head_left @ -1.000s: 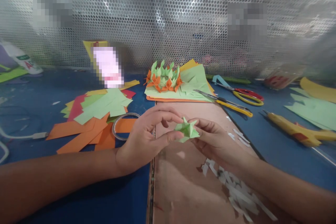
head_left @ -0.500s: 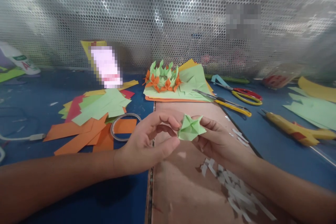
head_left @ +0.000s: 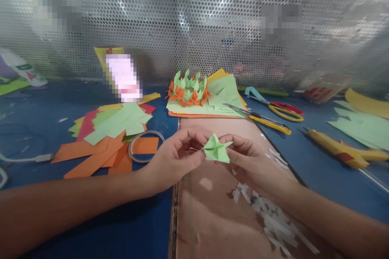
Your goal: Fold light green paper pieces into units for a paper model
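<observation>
Between my two hands, above the brown board (head_left: 209,218), is a light green folded paper piece (head_left: 216,148) with pointed tips. My left hand (head_left: 179,160) pinches its left side between thumb and fingers. On the other side, my right hand (head_left: 247,162) grips its right edge, with the fingertips partly hidden behind the paper. Beyond the hands, a ring of green and orange origami pieces (head_left: 190,91) rests on a stack of coloured paper (head_left: 225,93).
Left lie cut paper pieces (head_left: 118,123), orange strips (head_left: 88,158), a tape roll (head_left: 130,151) and a blurred phone (head_left: 124,77). Right are a box cutter (head_left: 264,121), scissors (head_left: 285,111) and a yellow glue gun (head_left: 343,147). White paper scraps (head_left: 276,222) litter the board. Behind stands a perforated metal sheet (head_left: 206,16).
The green paper piece has been turned between my fingers. My left fingers loosened off it half a second ago and are now closed on its left side again. My right hand kept its hold.
</observation>
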Demonstrator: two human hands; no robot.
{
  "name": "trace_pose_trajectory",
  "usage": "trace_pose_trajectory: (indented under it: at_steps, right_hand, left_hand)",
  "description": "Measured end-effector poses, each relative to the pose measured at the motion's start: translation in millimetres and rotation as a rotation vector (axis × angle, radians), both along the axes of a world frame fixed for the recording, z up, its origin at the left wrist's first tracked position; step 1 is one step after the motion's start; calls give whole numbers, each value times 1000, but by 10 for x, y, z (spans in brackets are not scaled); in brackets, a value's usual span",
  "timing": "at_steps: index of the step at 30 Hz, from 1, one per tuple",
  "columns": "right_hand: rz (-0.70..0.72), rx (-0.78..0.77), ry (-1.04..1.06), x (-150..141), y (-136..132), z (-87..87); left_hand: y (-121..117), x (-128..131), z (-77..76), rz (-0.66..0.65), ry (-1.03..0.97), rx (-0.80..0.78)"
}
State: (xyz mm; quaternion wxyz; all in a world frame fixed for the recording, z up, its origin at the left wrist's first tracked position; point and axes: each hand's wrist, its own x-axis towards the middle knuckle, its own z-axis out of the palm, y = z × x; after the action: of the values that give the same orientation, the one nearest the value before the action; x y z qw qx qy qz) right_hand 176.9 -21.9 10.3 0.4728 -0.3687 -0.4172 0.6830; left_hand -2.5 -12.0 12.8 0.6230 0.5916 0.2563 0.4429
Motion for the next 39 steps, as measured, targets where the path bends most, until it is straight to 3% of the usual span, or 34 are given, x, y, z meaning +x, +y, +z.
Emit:
trace_pose_trajectory:
  at_steps: [5,13,19,25,34,39]
  right_hand:
    - [-18,34,-56,4,-8,-18]
    - [-60,129,-173,18,-5,-68]
    - [-23,210,-317,-13,-31,12]
    - [-26,171,-313,-11,-32,6]
    - [-8,166,-384,36,3,44]
    - [-249,261,-475,84,-2,110]
  left_hand:
    - [25,-10,-16,15,19,-62]
    - [37,-16,-42,87,92,77]
    - [-40,-46,-28,148,198,358]
    - [-11,-100,-5,103,357,672]
    - [49,-115,21,192,413,767]
    - [118,-145,-19,219,469,828]
